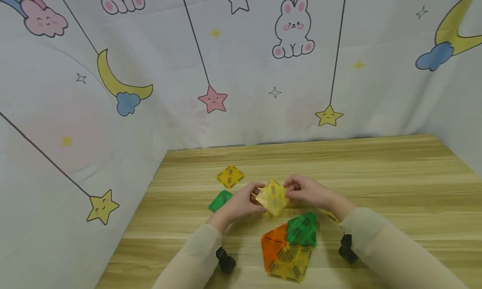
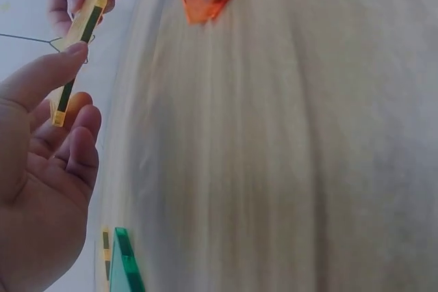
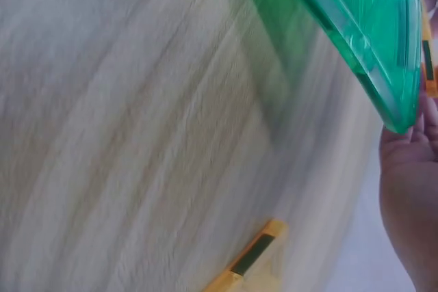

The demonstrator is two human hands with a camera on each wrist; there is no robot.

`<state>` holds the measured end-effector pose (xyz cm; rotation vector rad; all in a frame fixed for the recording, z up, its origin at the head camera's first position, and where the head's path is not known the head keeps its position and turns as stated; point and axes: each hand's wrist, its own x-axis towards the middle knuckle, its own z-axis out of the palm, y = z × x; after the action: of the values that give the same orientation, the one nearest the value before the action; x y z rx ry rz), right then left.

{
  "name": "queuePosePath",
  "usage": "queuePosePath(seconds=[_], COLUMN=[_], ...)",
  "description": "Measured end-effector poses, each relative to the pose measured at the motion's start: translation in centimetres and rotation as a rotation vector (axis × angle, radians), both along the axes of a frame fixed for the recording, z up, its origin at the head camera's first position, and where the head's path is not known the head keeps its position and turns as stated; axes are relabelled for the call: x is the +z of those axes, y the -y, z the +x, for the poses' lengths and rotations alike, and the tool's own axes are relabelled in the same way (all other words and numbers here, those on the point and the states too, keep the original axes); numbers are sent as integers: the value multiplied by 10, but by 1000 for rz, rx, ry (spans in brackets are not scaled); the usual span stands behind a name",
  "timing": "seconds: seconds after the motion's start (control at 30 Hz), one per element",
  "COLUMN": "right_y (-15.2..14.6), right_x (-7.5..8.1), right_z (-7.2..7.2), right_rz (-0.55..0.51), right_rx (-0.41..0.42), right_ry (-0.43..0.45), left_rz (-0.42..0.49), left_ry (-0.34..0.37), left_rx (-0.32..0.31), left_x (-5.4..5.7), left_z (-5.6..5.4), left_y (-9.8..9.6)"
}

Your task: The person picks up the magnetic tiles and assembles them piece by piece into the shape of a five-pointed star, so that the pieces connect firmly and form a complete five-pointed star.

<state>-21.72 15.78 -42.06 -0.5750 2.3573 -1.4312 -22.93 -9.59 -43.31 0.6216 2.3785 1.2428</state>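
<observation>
Both hands hold a yellow magnetic tile (image 1: 273, 199) up off the table, turned like a diamond. My left hand (image 1: 246, 203) pinches its left side; the left wrist view shows the thumb on the magnet-lined edge (image 2: 81, 52), other fingers behind. On the opposite corner, my right hand (image 1: 306, 191) grips with thumb and fingertips. Just below the hands stands a group of joined translucent tiles: a green part (image 1: 302, 229), an orange part (image 1: 274, 248) and a yellow part (image 1: 290, 264). That green part covers some of the right hand's fingers in the right wrist view.
Beyond the left hand lies a flat yellow tile (image 1: 230, 177). A green tile (image 1: 219, 201) is partly hidden behind the left wrist. Another yellow tile (image 3: 250, 258) lies near the right forearm, mostly covered in the head view. A patterned white curtain (image 1: 248, 63) hangs behind the wooden table (image 1: 395, 176).
</observation>
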Motion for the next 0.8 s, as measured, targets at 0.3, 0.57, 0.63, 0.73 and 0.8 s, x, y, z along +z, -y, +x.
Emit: queuePosePath(seconds=[0.3, 0.57, 0.63, 0.73, 0.8], right_y=[5, 5, 5, 5, 5], right_x=[-2, -1, -1, -1, -2], right_z=[0, 1, 1, 2, 3], right_rz=[-71, -83, -78, -70, -71], right_rx=[66, 119, 140, 176, 192], right_ry=[81, 84, 82, 97, 120], left_rz=[141, 257, 274, 293, 301], left_ry=[35, 89, 112, 144, 150], left_rx=[29, -6, -22, -49, -74], left_x=[-3, 3, 4, 2, 0], left_z=[4, 6, 7, 7, 8], left_y=[7, 2, 2, 4, 5])
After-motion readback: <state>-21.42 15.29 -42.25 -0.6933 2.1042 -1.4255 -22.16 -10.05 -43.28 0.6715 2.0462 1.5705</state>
